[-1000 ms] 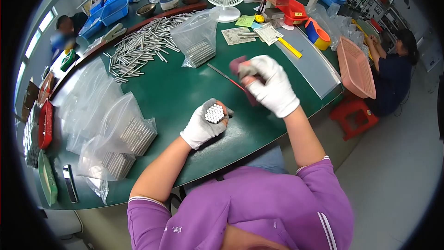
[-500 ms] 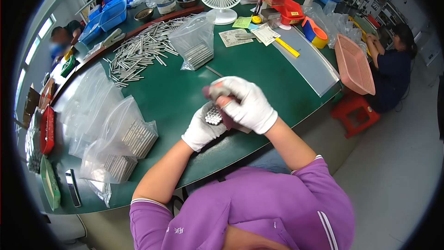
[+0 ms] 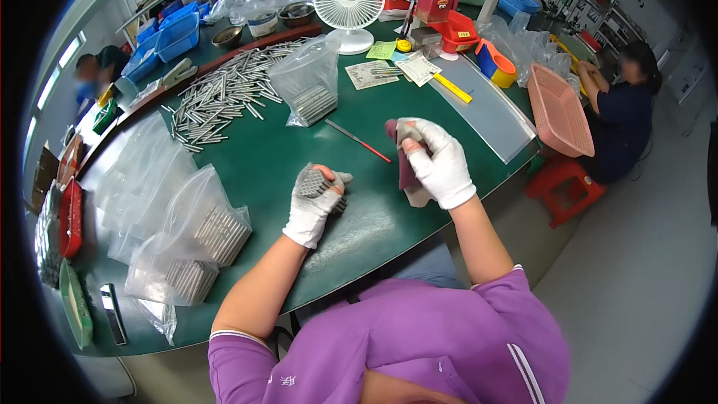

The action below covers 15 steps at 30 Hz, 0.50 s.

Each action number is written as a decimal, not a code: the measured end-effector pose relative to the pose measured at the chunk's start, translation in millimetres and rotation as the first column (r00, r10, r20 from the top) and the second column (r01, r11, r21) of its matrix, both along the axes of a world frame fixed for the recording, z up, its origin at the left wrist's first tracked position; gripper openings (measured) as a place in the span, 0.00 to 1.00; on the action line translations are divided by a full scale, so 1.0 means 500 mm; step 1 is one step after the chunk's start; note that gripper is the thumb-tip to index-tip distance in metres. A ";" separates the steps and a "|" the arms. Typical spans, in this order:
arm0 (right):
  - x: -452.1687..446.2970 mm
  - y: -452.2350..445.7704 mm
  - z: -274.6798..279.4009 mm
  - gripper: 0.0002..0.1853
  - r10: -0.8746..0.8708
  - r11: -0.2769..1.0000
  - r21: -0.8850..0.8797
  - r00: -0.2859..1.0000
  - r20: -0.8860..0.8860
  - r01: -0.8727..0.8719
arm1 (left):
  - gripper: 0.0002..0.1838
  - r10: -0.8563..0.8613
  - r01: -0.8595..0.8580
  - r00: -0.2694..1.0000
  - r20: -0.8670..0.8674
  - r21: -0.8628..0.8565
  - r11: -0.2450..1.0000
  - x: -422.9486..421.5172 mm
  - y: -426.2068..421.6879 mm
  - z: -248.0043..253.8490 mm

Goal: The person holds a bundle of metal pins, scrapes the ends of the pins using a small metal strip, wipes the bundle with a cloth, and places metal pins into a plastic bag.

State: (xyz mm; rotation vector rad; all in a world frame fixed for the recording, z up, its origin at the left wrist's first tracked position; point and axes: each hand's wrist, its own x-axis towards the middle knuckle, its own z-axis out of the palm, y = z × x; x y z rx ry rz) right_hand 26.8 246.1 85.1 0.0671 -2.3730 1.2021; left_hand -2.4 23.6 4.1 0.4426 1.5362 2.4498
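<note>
My left hand (image 3: 313, 203), in a white glove with bare fingertips, is closed around a bundle of metal rods (image 3: 318, 185) held over the green table. To its right, my gloved right hand (image 3: 437, 162) pinches a folded maroon and grey cloth (image 3: 406, 172), apart from the bundle. Between and beyond the hands lies a thin tool with a red handle (image 3: 374, 151). A loose pile of metal rods (image 3: 224, 90) lies farther back, beside an upright plastic bag (image 3: 308, 90) with rods in it.
Bags of rods (image 3: 221, 233) stand at the left near a phone (image 3: 113, 314). A white fan (image 3: 349, 7), paper slips (image 3: 372, 75), a yellow ruler (image 3: 452, 89) and a pink basket (image 3: 557, 116) are farther off. A person (image 3: 624, 116) sits at the right.
My right hand with the cloth has moved right, away from the rod bundle. My left hand has turned, tilting the bundle so that its sides show. The red-handled tool is uncovered.
</note>
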 end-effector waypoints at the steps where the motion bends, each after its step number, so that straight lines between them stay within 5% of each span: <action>1: 0.019 -0.010 0.017 0.16 0.184 0.970 0.171 0.981 -0.058 -0.172 | 0.14 0.072 -0.072 0.997 0.025 0.010 0.997 -0.005 0.000 0.000; 4: 0.056 -0.075 -0.041 0.22 0.622 0.678 0.451 0.780 0.067 -0.580 | 0.12 0.279 -0.279 0.960 0.020 0.093 0.956 -0.016 -0.007 -0.012; 6: 0.098 -0.144 -0.078 0.26 0.666 0.458 0.625 0.710 0.229 -0.632 | 0.12 0.444 -0.444 0.896 0.014 0.037 0.895 -0.023 -0.015 -0.008; 10: 0.038 -0.152 -0.100 0.27 0.728 0.468 0.586 0.664 0.168 -0.662 | 0.12 0.583 -0.583 0.807 -0.092 0.031 0.812 -0.048 -0.033 -0.015; 14: -0.040 -0.153 -0.102 0.25 0.644 0.587 0.494 0.740 0.195 -0.641 | 0.14 0.505 -0.513 0.816 -0.282 0.049 0.857 -0.029 -0.023 -0.007; 15: -0.056 -0.142 -0.092 0.25 0.720 0.544 0.409 0.658 0.220 -0.733 | 0.14 0.437 -0.459 0.824 -0.359 0.028 0.888 -0.018 -0.017 -0.006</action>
